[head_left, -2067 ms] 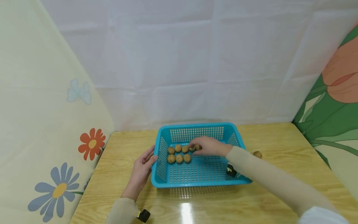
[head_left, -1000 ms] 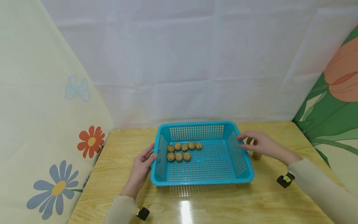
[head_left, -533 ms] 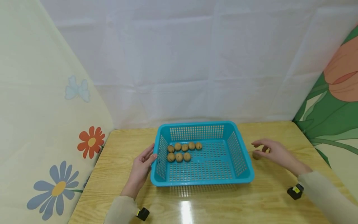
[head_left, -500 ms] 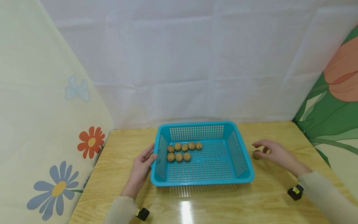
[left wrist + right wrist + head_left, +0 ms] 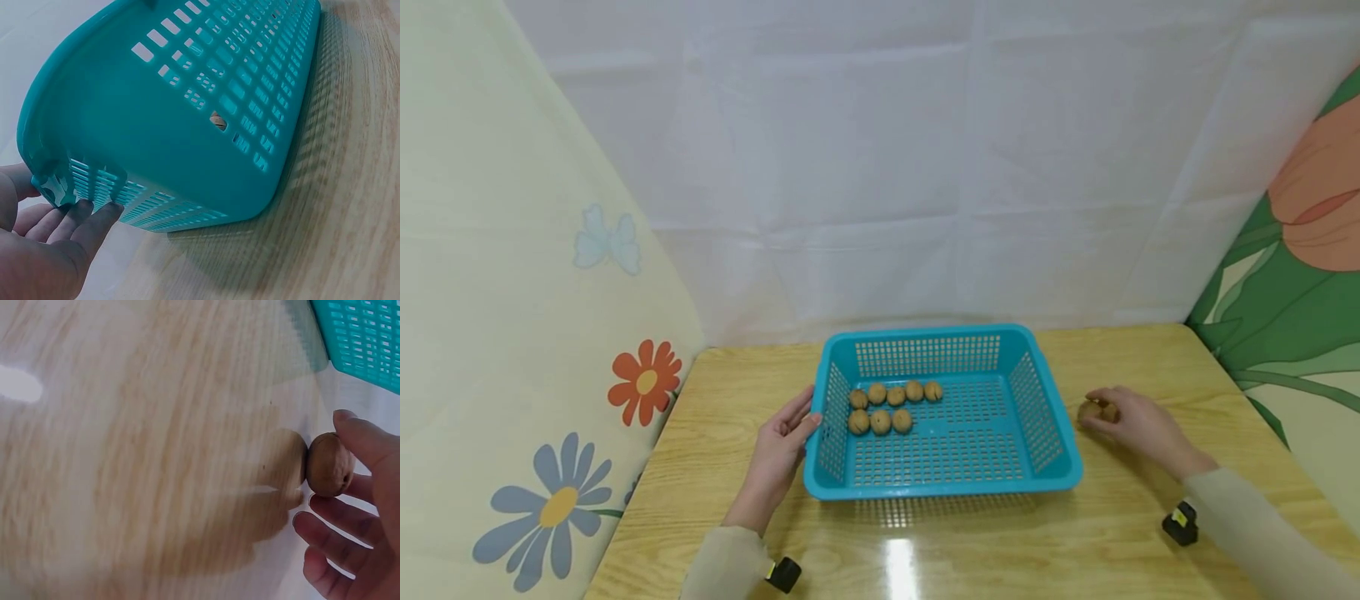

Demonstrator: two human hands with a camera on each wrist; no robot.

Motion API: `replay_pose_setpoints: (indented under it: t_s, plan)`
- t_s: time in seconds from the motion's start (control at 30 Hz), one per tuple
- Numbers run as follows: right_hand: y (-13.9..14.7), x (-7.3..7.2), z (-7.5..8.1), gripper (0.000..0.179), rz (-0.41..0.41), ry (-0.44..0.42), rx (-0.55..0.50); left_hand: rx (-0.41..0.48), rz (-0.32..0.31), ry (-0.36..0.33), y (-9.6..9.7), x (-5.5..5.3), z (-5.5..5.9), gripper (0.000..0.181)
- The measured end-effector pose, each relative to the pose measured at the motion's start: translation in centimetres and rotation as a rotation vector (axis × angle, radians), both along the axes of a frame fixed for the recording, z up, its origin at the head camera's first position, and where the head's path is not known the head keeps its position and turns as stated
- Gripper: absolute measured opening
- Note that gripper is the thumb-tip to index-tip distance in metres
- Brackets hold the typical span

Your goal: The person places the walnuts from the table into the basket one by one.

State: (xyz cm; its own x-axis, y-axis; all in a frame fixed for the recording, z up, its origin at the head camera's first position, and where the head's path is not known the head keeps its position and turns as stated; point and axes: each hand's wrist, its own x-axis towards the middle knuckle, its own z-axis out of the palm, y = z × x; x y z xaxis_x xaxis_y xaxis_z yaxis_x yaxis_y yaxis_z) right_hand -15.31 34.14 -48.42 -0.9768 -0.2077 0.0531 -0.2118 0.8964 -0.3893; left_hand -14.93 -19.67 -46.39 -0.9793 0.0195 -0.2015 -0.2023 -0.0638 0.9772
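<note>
A turquoise plastic basket (image 5: pixel 940 487) stands on the table with walnuts on its floor at the left. Several form the back row (image 5: pixel 896 396), and three lie in the front row (image 5: pixel 881 422). My left hand (image 5: pixel 778 450) grips the basket's left rim, thumb over the edge; in the left wrist view its fingers (image 5: pixel 94 228) curl against the outer wall. To the right of the basket, my right hand (image 5: pixel 1142 427) pinches a walnut (image 5: pixel 328 465) low at the tabletop, thumb on one side and fingers on the other. The remaining fingers are spread, with their shadow on the wood.
The wooden table (image 5: pixel 985 550) reaches back to a white cloth (image 5: pixel 865 183). Flower-patterned cloths hang at the left (image 5: pixel 512 317) and right (image 5: pixel 1300 333). A black wrist camera (image 5: pixel 784 575) sits on the left wrist, another (image 5: pixel 1182 523) on the right.
My right hand has let go of a walnut in the back row, moved right out of the basket and closed its fingers on the walnut outside. The left hand keeps its hold.
</note>
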Motion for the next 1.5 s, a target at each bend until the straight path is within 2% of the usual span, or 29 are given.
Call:
replay_pose_setpoints:
  t_s: [0.4, 0.6, 0.77, 0.93, 1.3, 1.5]
  plan:
    - [0.2, 0.1, -0.4, 0.045, 0.014, 0.022, 0.004, 0.017, -0.002, 0.003, 0.0, 0.0, -0.1, 0.055]
    - [0.3, 0.6, 0.1, 0.046, 0.003, -0.012, -0.043, 0.017, 0.005, -0.006, 0.0, 0.0, -0.1, 0.055]
    - [0.3, 1.1, 1.1, 0.047, -0.011, -0.041, -0.115, 0.013, 0.007, -0.004, 0.0, 0.0, -0.1, 0.055]
    - [0.2, 1.5, 2.3, 0.045, -0.016, -0.03, -0.161, 0.011, 0.006, -0.006, 0.0, 0.0, -0.1, 0.055]
    - [-0.8, 2.0, 4.6, 0.04, -0.036, 0.038, -0.213, 0.011, 0.003, -0.008, 0.0, 0.1, -0.1, 0.055]
    - [-1.6, 2.1, 6.2, 0.038, -0.012, 0.083, -0.28, 0.01, 0.003, -0.001, 0.0, 0.0, -0.1, 0.055]
